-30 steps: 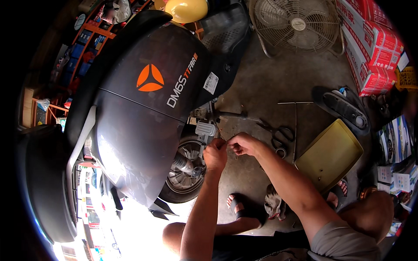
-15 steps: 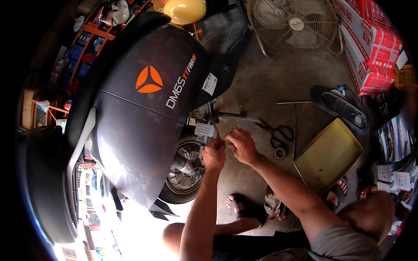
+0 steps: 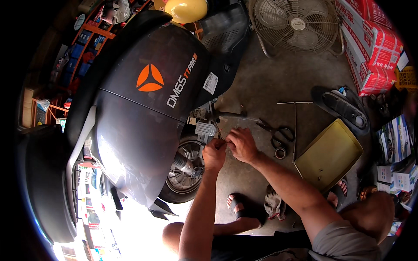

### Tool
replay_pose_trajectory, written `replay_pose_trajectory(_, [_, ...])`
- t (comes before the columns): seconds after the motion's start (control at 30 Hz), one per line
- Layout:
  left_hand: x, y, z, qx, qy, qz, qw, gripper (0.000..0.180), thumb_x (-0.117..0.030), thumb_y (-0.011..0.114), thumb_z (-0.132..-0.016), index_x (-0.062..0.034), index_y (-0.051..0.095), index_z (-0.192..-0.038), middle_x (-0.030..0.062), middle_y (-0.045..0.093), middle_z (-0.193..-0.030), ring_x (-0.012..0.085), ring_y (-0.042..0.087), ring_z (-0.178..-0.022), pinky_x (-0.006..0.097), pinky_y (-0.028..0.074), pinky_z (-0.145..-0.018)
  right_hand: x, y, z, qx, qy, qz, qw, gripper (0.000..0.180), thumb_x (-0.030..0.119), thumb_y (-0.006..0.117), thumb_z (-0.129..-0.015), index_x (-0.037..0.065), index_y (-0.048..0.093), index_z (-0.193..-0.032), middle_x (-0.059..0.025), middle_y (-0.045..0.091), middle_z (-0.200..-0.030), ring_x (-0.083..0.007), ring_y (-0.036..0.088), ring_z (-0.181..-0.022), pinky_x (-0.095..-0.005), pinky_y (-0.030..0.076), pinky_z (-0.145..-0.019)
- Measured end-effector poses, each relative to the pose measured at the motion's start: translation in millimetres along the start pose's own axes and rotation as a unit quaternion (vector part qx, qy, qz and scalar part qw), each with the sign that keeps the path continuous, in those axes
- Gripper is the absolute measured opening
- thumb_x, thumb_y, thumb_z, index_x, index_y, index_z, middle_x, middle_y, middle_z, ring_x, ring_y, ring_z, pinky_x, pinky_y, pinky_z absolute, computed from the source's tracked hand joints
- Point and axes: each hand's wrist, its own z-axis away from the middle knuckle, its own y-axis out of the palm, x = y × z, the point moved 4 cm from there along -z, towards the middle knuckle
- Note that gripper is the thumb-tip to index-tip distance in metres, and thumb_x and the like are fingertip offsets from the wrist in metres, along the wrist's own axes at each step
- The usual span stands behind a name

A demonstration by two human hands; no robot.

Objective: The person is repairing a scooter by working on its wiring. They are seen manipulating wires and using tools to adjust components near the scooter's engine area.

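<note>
Beside the rear wheel [image 3: 190,167] of a grey scooter [image 3: 143,113], both my hands meet close together. My left hand [image 3: 214,154] is closed in a pinch, and my right hand [image 3: 242,144] pinches just beside it, fingertips nearly touching. A thin wire [image 3: 220,130] runs from the scooter's underside down to my fingers; its end is hidden by them. Just above my left hand is a ribbed metal footrest [image 3: 205,129].
To the right lie black-handled scissors [image 3: 282,135], a tape roll [image 3: 280,152], a T-handled tool [image 3: 295,126] and a yellow tray [image 3: 331,154] holding small parts. A black plastic cover [image 3: 342,108], a floor fan [image 3: 298,24], red-and-white boxes [image 3: 374,52] and a crumpled glove [image 3: 274,203] are around.
My right hand's fingers have come down and closed in against my left fingertips. The left hand stays nearly in place.
</note>
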Motion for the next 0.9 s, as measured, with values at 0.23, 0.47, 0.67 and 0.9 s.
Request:
replay_pose_trajectory(0.23, [3.1, 0.8, 0.3, -0.001, 0.001, 0.007, 1.0, 0.016, -0.012, 0.069, -0.078, -0.0047, 0.071, -0.092, 0.0114, 0.072, -0.084, 0.0225, 0.07, -0.079, 0.032, 0.053, -0.073, -30.9, 52.9, 18.2, 0.041, 0.362, -0.268, 0.892, 0.004, 0.005, 0.06, -0.073, 0.006, 0.057, -0.072, -0.0036, 0.057, -0.063, -0.0174, 0.051, -0.052, -0.0316, 0.038, -0.047])
replay_pose_trajectory(0.47, [-5.3, -0.6, 5.9, -0.027, 0.009, -0.003, 1.0, 0.014, -0.011, 0.067, -0.079, -0.005, 0.07, -0.09, 0.0107, 0.072, -0.084, 0.0237, 0.07, -0.077, 0.033, 0.052, -0.073, -37.2, 54.7, 24.9, 0.21, 0.59, -0.563, 0.539, 0.011, 0.012, 0.057, -0.082, 0.011, 0.055, -0.071, 0.0004, 0.054, -0.064, -0.0106, 0.047, -0.052, -0.0293, 0.039, -0.049])
replay_pose_trajectory(0.67, [1.0, 1.9, 4.2, -0.021, 0.023, 0.005, 1.0, 0.015, -0.01, 0.067, -0.078, -0.0048, 0.07, -0.092, 0.0105, 0.072, -0.084, 0.0233, 0.07, -0.078, 0.033, 0.052, -0.073, -24.6, 17.8, 16.2, -0.006, 0.324, -0.333, 0.885, 0.007, 0.0, 0.06, -0.079, 0.006, 0.058, -0.083, -0.0063, 0.056, -0.071, -0.0215, 0.055, -0.062, -0.0359, 0.045, -0.056])
replay_pose_trajectory(0.9, [4.2, 1.1, 1.7, -0.008, 0.017, 0.021, 1.0, 0.016, -0.009, 0.066, -0.078, -0.0039, 0.07, -0.093, 0.0113, 0.072, -0.084, 0.0232, 0.07, -0.078, 0.033, 0.053, -0.074, 6.4, -6.5, 5.2, -0.022, 0.038, -0.087, 0.995, 0.03, -0.007, 0.068, -0.065, 0.008, 0.056, -0.088, -0.0083, 0.056, -0.088, -0.0311, 0.056, -0.087, -0.0417, 0.044, -0.072])
